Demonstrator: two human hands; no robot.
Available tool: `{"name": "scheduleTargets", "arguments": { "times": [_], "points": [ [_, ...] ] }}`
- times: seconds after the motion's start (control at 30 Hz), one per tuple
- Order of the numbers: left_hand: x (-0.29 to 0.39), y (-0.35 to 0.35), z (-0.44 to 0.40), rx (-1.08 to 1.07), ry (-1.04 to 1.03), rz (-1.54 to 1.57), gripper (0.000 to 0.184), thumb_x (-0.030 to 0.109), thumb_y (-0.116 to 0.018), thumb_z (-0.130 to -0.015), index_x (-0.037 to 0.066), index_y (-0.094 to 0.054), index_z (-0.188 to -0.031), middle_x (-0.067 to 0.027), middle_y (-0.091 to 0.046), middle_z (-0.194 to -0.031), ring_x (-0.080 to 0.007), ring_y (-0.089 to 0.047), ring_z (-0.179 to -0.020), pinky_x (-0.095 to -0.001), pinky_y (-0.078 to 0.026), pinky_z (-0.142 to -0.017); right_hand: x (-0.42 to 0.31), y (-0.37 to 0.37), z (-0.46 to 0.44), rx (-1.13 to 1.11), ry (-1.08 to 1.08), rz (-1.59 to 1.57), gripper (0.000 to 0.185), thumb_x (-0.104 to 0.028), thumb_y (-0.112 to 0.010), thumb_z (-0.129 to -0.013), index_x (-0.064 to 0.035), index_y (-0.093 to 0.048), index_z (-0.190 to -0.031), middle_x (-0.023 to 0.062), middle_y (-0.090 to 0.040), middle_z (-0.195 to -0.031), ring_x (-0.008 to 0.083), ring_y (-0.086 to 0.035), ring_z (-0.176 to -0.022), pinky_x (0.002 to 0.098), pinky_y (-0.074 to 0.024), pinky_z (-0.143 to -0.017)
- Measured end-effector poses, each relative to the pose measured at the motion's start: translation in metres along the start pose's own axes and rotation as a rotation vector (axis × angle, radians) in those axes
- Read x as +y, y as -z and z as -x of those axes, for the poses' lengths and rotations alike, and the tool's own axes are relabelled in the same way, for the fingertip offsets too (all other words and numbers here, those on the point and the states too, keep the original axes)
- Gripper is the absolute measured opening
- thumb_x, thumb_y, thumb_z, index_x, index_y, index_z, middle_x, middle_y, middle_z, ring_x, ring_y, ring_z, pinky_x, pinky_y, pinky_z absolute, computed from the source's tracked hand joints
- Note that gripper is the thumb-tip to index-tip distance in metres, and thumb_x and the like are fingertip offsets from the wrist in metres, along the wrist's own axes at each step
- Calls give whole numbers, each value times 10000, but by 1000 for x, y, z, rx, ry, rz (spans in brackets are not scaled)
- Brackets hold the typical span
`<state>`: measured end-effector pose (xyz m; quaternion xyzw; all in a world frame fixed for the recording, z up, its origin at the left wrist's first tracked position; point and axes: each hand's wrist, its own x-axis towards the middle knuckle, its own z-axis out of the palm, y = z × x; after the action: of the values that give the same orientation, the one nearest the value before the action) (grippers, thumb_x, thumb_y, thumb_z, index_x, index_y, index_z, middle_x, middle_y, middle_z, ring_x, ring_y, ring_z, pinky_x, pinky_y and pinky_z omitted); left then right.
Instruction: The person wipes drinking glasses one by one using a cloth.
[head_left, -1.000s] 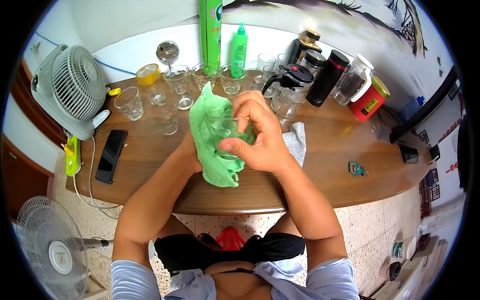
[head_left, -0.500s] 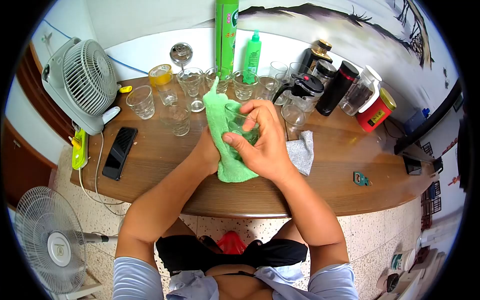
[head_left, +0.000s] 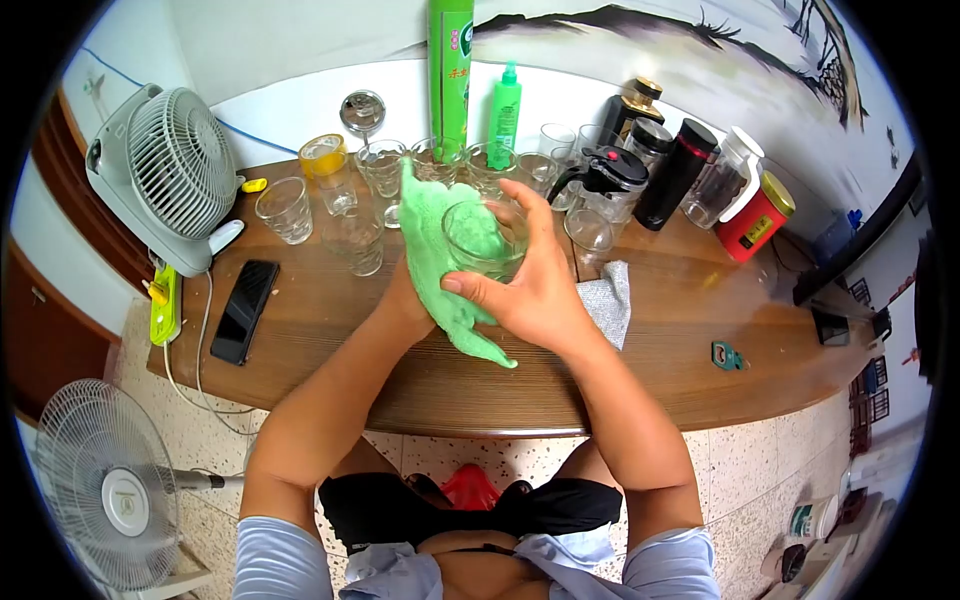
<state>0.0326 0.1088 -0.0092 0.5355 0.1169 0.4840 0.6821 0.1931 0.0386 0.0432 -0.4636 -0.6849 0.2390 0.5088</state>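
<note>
Green cloth lay against the tilted drinking glass, above the wooden table. The right hand clasped the glass between thumb and fingers; the left hand was behind the cloth, which hid its fingers, so their grip could not be told. A grey cloth lay just beside the right wrist. Beyond, other glasses and a black-lidded pot crowded the far side. A phone lay well left, a bottle opener well right.
</note>
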Motion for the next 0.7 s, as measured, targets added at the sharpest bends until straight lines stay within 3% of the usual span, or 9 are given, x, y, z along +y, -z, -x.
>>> {"name": "scheduleTargets", "arguments": {
  "times": [0.07,0.1,0.2,0.3,0.4,0.5,0.6,0.63,0.7],
  "points": [
    [3,3,3,8,186,221,412,323,-493,-1134,71,-545,-1457,-96,-655,-1386,-250,-647,-1262,-431,-574,-1063,9,-1,-3,-16,143,87,1099,-294,-991,-752,-20,-334,-1590,252,-559,-1517,369,-546,-1425,470,-434,-1198],
    [4,6,3,-67,275,492,406,311,-481,-1138,74,-546,-1460,-97,-656,-1390,-258,-658,-1259,-442,-580,-1063,7,2,-4,-44,188,141,1137,-241,-981,-760,-28,-285,-1633,231,-551,-1550,352,-540,-1444,467,-422,-1214],
    [0,-4,0,-46,257,297,407,310,-487,-1136,79,-541,-1467,-95,-658,-1388,-249,-674,-1226,-431,-591,-1046,5,11,-5,-141,267,-18,1153,-187,-960,-768,-42,-250,-1665,224,-538,-1572,356,-529,-1455,466,-414,-1222],
    [2,-3,-1,-150,209,146,409,244,-540,-1121,91,-521,-1500,-93,-630,-1440,-244,-650,-1282,-414,-568,-1087,1,14,-4,-120,257,17,1158,-101,-915,-762,-51,-218,-1686,214,-522,-1598,354,-521,-1465,459,-403,-1229],
    [20,-12,3,-12,349,245,402,250,-574,-1108,99,-531,-1478,-80,-642,-1399,-221,-658,-1248,-408,-582,-1053,0,13,-6,-10,429,246,1124,-18,-863,-742,-52,-242,-1679,208,-547,-1569,377,-531,-1452,459,-422,-1210],
    [10,-2,7,8,273,119,384,262,-592,-1102,107,-547,-1450,-61,-658,-1337,-189,-667,-1202,-395,-596,-1014,10,15,-11,104,450,401,1102,39,-822,-726,-54,-265,-1672,215,-570,-1529,412,-548,-1421,463,-440,-1186],
    [5,-2,1,40,215,-69,362,251,-628,-1085,116,-561,-1413,-42,-668,-1269,-163,-681,-1128,-357,-606,-948,16,27,-13,73,410,523,1035,41,-764,-742,-20,-281,-1655,268,-575,-1466,457,-578,-1322,523,-449,-1144],
    [3,-9,1,25,76,-237,343,177,-659,-1056,111,-576,-1382,-39,-668,-1243,-154,-690,-1064,-322,-608,-878,13,26,-12,80,427,500,1025,52,-767,-722,-26,-323,-1643,236,-601,-1452,417,-607,-1282,511,-480,-1074],
    [4,-19,2,86,150,-241,366,134,-703,-1002,74,-602,-1348,-50,-695,-1209,-152,-699,-1036,-327,-603,-864,10,28,-10,-8,527,586,1026,57,-770,-700,-29,-353,-1633,204,-621,-1445,386,-624,-1259,488,-491,-1017]
  ]
}}
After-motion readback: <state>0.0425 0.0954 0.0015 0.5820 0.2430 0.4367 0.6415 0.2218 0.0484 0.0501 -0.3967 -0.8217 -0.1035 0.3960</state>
